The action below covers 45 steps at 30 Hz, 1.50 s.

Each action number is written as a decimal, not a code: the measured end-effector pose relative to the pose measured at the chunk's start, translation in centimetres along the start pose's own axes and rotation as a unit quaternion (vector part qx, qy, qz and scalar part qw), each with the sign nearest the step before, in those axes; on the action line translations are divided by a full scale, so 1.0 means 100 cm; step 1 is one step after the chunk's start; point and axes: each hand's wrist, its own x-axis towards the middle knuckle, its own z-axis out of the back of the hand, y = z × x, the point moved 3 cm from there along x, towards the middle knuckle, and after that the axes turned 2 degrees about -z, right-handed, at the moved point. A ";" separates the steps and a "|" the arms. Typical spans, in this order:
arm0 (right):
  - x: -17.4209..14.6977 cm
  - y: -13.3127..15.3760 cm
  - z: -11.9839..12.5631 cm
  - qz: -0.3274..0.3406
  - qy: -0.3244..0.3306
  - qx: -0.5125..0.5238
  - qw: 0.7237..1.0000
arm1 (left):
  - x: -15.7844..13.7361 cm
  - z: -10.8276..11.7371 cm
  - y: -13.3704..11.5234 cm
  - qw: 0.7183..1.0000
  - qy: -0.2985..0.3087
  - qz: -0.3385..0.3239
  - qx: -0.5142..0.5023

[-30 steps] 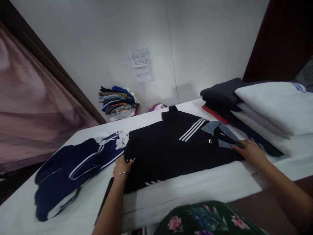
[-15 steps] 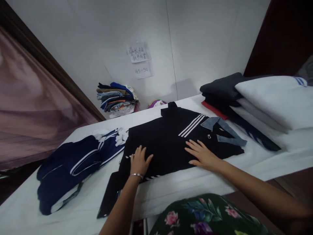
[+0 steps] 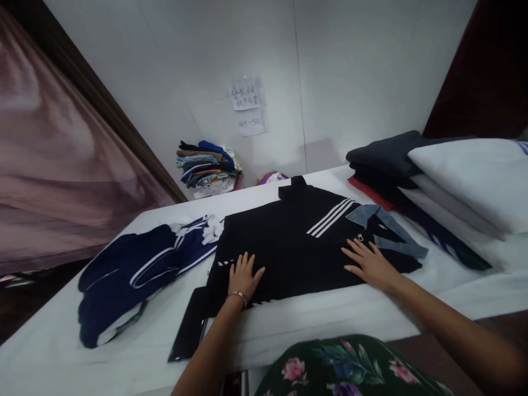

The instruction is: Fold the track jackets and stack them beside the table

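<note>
I see a black shirt point(image 3: 284, 247), lengthwise left-to-right on a white-covered table point(image 3: 132, 363), grey-blue collar point(image 3: 363, 213) pointing right (three white stripes point(image 3: 331, 218) slanting). Left hand point(image 3: 244, 276) and right hand point(image 3: 371, 266) lie flat on it, apart.

A collared shirt point(image 3: 284, 242) lies on the table point(image 3: 132, 363) between a tracksuit garment point(image 3: 119, 264) (left) and a clothes stack point(image 3: 437, 187) (right).

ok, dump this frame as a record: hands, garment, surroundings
left hand: palm down on black garment, near its left end
right hand: palm down on same garment, near blue-grey collar
garment: laid flat, three white stripes near collar
left side: navy clothing; shiny black object, identity unclear
right side: stacked clothes
wall: two handwritten papers, lower reads 45-50
</note>
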 end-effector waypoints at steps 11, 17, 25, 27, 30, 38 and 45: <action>-0.004 -0.020 -0.012 -0.022 0.027 0.011 0.999 | -0.003 0.025 -0.004 0.996 -0.004 0.022 -0.091; 0.040 -0.025 0.017 -0.021 -0.022 0.072 0.997 | 0.000 0.034 -0.028 0.994 -0.015 -0.098 -0.051; 0.162 -0.020 0.042 0.013 -0.055 0.145 0.988 | 0.024 0.006 -0.021 0.992 0.047 -0.113 -0.041; 0.187 -0.012 0.042 0.016 -0.051 0.156 0.986 | 0.026 0.007 -0.017 0.990 0.048 -0.112 -0.069; 0.208 0.005 0.037 0.015 -0.019 0.189 0.982 | 0.028 0.019 -0.002 0.989 0.035 -0.086 -0.117; 0.153 0.046 -0.003 0.090 0.065 0.239 0.965 | 0.008 0.037 0.087 0.999 -0.028 0.018 -0.036; 0.135 0.051 -0.021 0.100 0.040 0.194 0.975 | 0.021 0.029 0.093 0.996 -0.055 0.023 -0.067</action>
